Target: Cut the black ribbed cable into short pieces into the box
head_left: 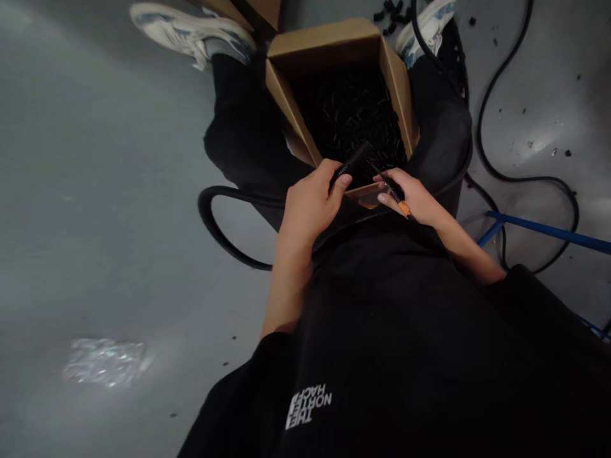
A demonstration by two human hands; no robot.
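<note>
My left hand (312, 200) is closed around a black ribbed hose (356, 158), whose end sticks out past the thumb. In my right hand (417, 197) is a slim dark hand cutter (392, 189) with an orange patch on its handle. Its tip points at the hose end, with a small gap between them. Whether its jaws are apart is too small to tell. Below both hands, between my legs, stands an open cardboard box (279, 79). Many short black tube pieces (351, 108) lie inside it.
A long black hose (482, 121) winds over the floor at right, and a hose loop (205, 213) juts out on the left. Blue metal bars (548, 232) stand at right. Loose black pieces (392, 13) lie beyond the box. Clear plastic wrap (104, 361) lies at lower left.
</note>
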